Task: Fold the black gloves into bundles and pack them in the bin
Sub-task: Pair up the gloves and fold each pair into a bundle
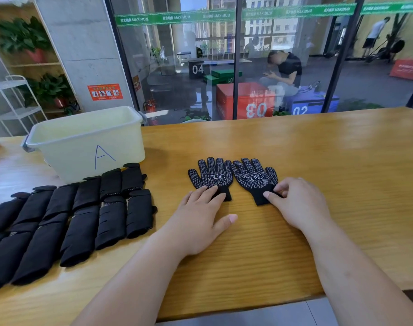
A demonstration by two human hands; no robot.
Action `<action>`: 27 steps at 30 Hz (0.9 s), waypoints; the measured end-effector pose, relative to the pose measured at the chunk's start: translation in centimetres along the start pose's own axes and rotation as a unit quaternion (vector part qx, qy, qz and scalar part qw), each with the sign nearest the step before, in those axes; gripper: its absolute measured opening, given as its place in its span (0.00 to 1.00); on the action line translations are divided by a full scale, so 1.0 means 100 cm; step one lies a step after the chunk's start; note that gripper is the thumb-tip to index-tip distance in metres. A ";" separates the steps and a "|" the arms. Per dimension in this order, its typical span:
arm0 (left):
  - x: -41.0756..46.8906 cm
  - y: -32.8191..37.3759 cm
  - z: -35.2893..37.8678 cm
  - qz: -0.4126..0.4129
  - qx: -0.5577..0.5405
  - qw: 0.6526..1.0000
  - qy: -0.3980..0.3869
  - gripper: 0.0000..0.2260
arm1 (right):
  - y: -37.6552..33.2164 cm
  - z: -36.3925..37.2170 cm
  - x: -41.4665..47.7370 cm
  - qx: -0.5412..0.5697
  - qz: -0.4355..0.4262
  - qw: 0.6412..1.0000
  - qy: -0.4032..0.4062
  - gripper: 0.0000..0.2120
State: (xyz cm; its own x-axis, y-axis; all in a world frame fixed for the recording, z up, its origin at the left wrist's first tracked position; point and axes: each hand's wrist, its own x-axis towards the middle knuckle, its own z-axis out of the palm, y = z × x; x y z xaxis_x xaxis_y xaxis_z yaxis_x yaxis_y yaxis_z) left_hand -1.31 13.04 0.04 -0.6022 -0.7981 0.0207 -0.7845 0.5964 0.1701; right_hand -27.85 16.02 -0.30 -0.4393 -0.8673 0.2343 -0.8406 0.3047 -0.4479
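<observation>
Two black dotted gloves lie flat side by side on the wooden table (318,149), fingers pointing away from me. My left hand (200,217) rests with straight fingers on the cuff of the left glove (211,175). My right hand (297,203) pinches the cuff edge of the right glove (253,176) between thumb and curled fingers. A pale plastic bin (88,140) marked "A" stands at the back left; nothing shows above its rim. Several folded black glove bundles (83,212) lie in rows in front of the bin.
A glass wall runs along the table's far edge, with a seated person and coloured boxes behind it. A white rack and potted plants stand at the far left. The table's near edge is just below my forearms.
</observation>
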 end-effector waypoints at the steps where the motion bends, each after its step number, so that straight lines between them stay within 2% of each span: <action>1: 0.000 -0.001 0.000 0.001 -0.008 1.000 0.008 0.37 | 0.001 0.001 0.001 0.006 0.000 1.000 0.003 0.13; 8: 0.001 -0.009 -0.001 0.001 -0.024 0.999 0.049 0.32 | 0.002 0.005 0.002 0.029 -0.020 0.999 0.031 0.09; 16: 0.004 -0.014 -0.001 -0.023 -0.047 0.994 0.091 0.28 | -0.004 0.001 0.000 0.129 -0.025 0.989 0.068 0.10; 23: 0.004 -0.019 -0.002 -0.011 -0.058 0.989 0.137 0.19 | -0.031 -0.031 0.007 0.216 -0.113 0.965 0.099 0.19; 27: 0.004 -0.021 -0.002 0.021 -0.097 0.981 0.169 0.10 | -0.060 -0.070 0.013 0.248 -0.185 0.948 0.068 0.20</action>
State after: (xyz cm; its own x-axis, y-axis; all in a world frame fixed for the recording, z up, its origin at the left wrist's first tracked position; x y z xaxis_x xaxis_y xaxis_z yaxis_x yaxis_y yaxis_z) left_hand 0.14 11.43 -0.13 -0.5238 -0.7758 0.3518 -0.6980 0.6277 0.3448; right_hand -25.63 15.79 8.69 -0.2080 -0.8097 0.5488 -0.7069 -0.2634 -0.6564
